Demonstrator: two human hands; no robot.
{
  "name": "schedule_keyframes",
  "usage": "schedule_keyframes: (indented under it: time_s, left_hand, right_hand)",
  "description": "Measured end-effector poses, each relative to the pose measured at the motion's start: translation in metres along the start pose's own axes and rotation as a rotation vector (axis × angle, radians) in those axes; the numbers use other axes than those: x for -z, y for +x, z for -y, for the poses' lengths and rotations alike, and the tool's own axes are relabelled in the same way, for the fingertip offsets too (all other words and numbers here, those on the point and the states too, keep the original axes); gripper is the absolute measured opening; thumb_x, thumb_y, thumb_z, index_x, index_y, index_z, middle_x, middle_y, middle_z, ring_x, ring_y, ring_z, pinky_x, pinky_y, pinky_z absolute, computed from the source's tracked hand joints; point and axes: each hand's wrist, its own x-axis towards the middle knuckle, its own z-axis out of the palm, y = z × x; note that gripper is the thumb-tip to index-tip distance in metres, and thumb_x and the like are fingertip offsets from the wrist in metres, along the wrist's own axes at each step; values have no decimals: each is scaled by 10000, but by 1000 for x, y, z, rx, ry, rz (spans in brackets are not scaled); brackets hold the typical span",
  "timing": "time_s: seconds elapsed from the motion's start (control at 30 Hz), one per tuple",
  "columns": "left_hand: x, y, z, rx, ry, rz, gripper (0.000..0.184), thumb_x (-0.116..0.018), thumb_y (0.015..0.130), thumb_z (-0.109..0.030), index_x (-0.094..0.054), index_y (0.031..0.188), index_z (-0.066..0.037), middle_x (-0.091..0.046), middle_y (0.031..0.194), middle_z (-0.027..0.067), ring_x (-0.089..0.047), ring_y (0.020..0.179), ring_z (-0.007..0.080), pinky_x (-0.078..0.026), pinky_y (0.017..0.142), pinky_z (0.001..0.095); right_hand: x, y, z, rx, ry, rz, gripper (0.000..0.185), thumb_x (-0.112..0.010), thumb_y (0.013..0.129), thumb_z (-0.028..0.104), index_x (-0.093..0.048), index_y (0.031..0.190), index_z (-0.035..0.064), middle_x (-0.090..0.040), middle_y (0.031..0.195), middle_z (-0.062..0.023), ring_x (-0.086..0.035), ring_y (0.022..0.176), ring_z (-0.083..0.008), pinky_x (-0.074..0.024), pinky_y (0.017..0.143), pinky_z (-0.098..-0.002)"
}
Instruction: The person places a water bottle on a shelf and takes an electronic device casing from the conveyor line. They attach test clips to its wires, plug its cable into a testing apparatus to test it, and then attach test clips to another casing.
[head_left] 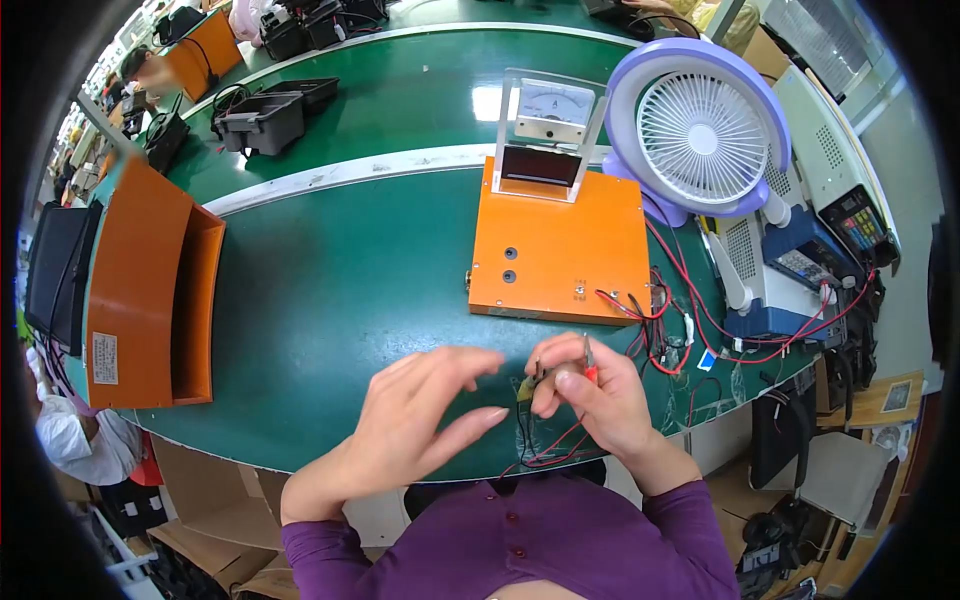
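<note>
My left hand (425,405) hovers over the green bench with its fingers apart and nothing in it. To its right, my right hand (600,395) has its fingers closed round a red probe (591,372) with a metal tip pointing up. A small yellowish-green piece (526,389) with black leads is at the fingertips of my right hand; whether it is gripped is unclear. Red and black wires (560,460) trail below that hand. Beyond both hands lies an orange box (560,245) with a clear-framed analog meter (553,105) at its back.
A purple fan (700,130) stands at the back right, beside blue-and-white instruments (800,265) and tangled red wires (690,290). An open orange housing (140,290) is at the left. Grey cases (262,122) rest on the farther bench. Other people sit in the background.
</note>
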Motion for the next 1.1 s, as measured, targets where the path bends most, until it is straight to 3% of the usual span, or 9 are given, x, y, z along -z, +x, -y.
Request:
schedule_keyframes:
  time_s: [0.3,0.47,0.6,0.73,0.9,0.93,1.0,1.03,1.1]
  left_hand:
    - [-2,18,22,13,-321,104,165,-690,723,-31,-654,883,-50,-586,854,58,-568,796,172,-460,672,273]
    - [-6,19,23,-38,-365,69,128,-645,771,-51,-614,895,-49,-535,907,56,-539,860,174,-453,731,267]
    - [-15,20,26,-64,-415,63,132,-628,794,-80,-608,920,-48,-507,938,61,-524,874,184,-439,765,277]
    - [-24,26,32,-101,-447,63,158,-624,804,-105,-594,950,-51,-508,951,76,-530,875,199,-443,769,287]
    - [17,66,71,-205,284,-87,252,-639,772,-207,-570,987,-95,-587,901,87,-577,850,261,-466,744,353]
    - [41,83,85,-174,489,-152,295,-661,721,-133,-560,997,-104,-608,917,79,-580,857,273,-460,735,360]
    - [89,115,145,-55,899,-287,282,-595,711,-61,-560,990,-87,-604,910,89,-580,857,274,-469,729,378]
    - [120,129,173,-135,976,-402,229,-565,708,-58,-568,937,-60,-597,864,106,-583,781,287,-469,712,378]
    - [181,150,244,-33,1221,-474,275,-533,718,-53,-565,991,-67,-551,1003,128,-539,918,298,-457,753,373]
  right_hand:
    - [-10,4,-21,73,-151,-9,182,-458,915,61,-519,1048,-47,-553,1000,-107,-563,764,-127,-468,692,-238]
    - [-7,14,-25,512,-987,-47,182,-547,825,39,-573,1001,-1,-564,1003,-102,-550,797,-197,-442,667,-284]
    - [-3,4,-38,255,-532,-91,125,-534,840,46,-551,951,-8,-555,801,-99,-541,671,-167,-432,608,-262]
    - [4,2,-38,304,-558,-124,78,-526,859,55,-516,893,-15,-499,716,-68,-471,570,-108,-386,519,-222]
    - [19,-7,-44,324,-381,-291,146,-506,895,125,-470,904,-16,-481,702,-59,-449,559,-89,-367,489,-212]
    - [18,-5,-44,303,-399,-346,278,-543,886,256,-388,826,33,-401,681,-28,-351,492,-71,-286,411,-178]
    - [25,-7,-57,298,-275,-450,207,-549,866,191,-469,840,1,-469,679,-49,-410,506,-95,-318,437,-192]
    - [38,-17,-62,130,-402,-338,175,-549,878,158,-510,970,15,-498,793,-35,-449,653,-110,-375,590,-212]
    - [28,-8,-53,58,-294,-328,136,-531,897,160,-475,858,42,-423,746,0,-359,611,-61,-291,548,-178]
